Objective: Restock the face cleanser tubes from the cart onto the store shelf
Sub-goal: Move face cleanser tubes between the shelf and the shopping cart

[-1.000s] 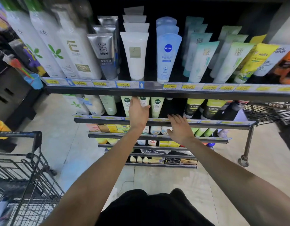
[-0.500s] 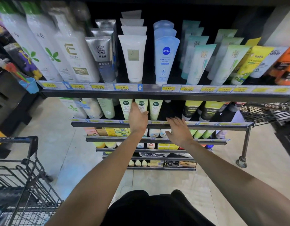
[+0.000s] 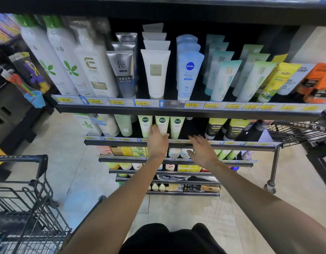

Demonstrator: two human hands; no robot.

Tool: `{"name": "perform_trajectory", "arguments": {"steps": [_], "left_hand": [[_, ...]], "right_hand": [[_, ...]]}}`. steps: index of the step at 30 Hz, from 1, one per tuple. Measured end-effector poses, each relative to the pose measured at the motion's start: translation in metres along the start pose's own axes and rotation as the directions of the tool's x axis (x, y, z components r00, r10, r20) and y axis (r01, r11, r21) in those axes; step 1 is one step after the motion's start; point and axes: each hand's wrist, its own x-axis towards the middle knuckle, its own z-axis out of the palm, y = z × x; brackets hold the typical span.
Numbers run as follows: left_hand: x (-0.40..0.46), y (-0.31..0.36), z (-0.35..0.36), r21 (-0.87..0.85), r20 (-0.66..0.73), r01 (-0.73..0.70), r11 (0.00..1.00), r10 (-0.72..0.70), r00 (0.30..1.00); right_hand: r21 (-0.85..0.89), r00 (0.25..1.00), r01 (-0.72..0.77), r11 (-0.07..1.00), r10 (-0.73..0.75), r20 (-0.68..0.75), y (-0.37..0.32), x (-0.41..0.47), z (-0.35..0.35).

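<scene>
The face cleanser tubes (image 3: 162, 126) that matter here are the three light green ones with a dark green round mark. They stand in a row at the front of the second shelf (image 3: 180, 143), caps down and long axis upright, leaning a little back. They lie straight ahead of my hands and a little above them, partly hidden under the edge of the upper shelf (image 3: 186, 111).

My left hand (image 3: 157, 142) is the nearer one. Its fingers are nearly straight and they reach up over the front of the left and middle green tubes; I think they touch or press the middle tube, but I cannot tell if the thumb is round it. I see no grip. My right hand (image 3: 201, 148) is flat with fingers spread, holds nothing, and hovers at the front rail of the second shelf, just to the right of the third green tube, before a dark gap in the row. To the right of this gap stand black and yellow tubes (image 3: 216, 128).

I judge that the coming move depends on this gap: a new tube should go upright into it, beside the third green one, and the right hand is best placed for that.

The cart (image 3: 21, 198) is a dark wire cart at my lower left, well apart from both hands. Its basket is mostly out of view and blurred, so I cannot say what tubes are in it. A second wire basket (image 3: 296, 132) shows at the right edge, beside the shelf end; what it holds I cannot see.
</scene>
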Motion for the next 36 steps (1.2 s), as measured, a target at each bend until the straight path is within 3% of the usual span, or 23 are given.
{"name": "perform_trajectory", "arguments": {"steps": [5,14,24,28,36], "left_hand": [[-0.027,-0.002,-0.022,0.167,0.060,-0.069,0.984,0.060,0.996],[-0.097,-0.009,-0.093,0.455,0.114,-0.203,0.867,0.169,0.979],[-0.223,-0.066,-0.191,0.559,0.013,-0.058,0.827,0.061,0.998],[-0.265,-0.107,-0.238,0.577,-0.064,0.004,0.817,0.040,0.997],[-0.332,-0.204,-0.347,0.532,-0.214,0.237,0.813,-0.141,0.967]], "right_hand": [[0.046,0.999,0.008,0.999,-0.006,-0.032,-0.018,-0.020,-0.017],[0.082,0.991,0.097,0.992,-0.089,-0.098,-0.061,-0.074,-0.054],[0.113,0.942,0.333,0.936,-0.328,-0.064,-0.161,-0.161,-0.050],[0.052,0.894,0.448,0.893,-0.446,-0.035,-0.223,-0.196,-0.039],[0.079,0.790,0.606,0.791,-0.611,0.048,-0.377,-0.224,0.012]]}}
